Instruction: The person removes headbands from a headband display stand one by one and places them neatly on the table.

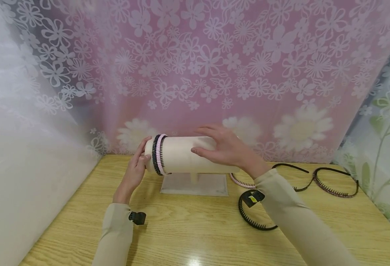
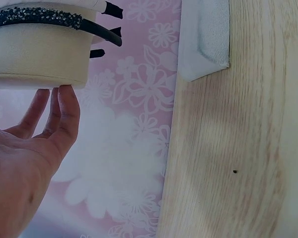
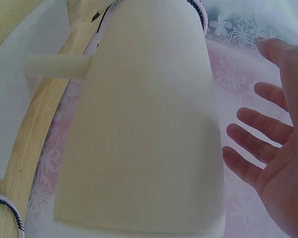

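Note:
A cream cylindrical headband display stand (image 1: 181,153) lies sideways on its post above a pale flat base (image 1: 211,186). Near its left end it bears a black glittery headband (image 1: 156,155) and, right beside it, a pink toothed headband (image 1: 160,153). My left hand (image 1: 136,168) touches the cylinder's left end; in the left wrist view its fingertips (image 2: 67,91) rest against the end's rim. Over the right part of the cylinder hovers my right hand (image 1: 225,147), fingers spread and holding nothing. The right wrist view shows a gap between those fingers and the cylinder.
Several headbands lie on the wooden table (image 1: 181,229) at the right: a pink one (image 1: 243,183), a black toothed one (image 1: 258,226), a thin black one (image 1: 291,166) partly behind the right sleeve, and a dark speckled one (image 1: 331,191). A pink floral curtain (image 1: 195,74) hangs behind.

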A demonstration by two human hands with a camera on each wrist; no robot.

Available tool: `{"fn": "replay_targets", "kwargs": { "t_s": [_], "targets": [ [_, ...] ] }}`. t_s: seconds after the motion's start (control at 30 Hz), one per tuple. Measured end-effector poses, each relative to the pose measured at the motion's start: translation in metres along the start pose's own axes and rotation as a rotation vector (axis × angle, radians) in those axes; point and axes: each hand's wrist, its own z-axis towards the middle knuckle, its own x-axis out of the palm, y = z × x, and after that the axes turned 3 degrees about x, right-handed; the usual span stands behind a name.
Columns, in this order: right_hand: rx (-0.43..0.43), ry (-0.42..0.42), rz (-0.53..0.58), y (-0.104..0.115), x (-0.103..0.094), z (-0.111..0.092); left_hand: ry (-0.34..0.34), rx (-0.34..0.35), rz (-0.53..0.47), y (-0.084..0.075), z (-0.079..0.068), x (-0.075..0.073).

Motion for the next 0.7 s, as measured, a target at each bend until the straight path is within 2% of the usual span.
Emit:
{"fn": "replay_targets", "kwargs": {
  "t_s": [0.17,0.37,0.5,0.7],
  "targets": [
    [-0.01,-0.001,-0.009,0.001,0.007,0.006,0.004,-0.003,-0.019,-0.001,0.0,0.001],
    [0.086,0.079,-0.024,0.005,0.013,0.009,0.007,-0.002,-0.019,-0.001,0.0,0.0],
    [0.126,0.142,-0.075,0.007,0.018,0.013,0.002,-0.001,-0.009,0.0,0.0,0.0],
    [0.109,0.168,-0.146,0.008,0.029,0.024,0.003,-0.002,-0.004,0.0,0.001,0.0]
  ]
}}
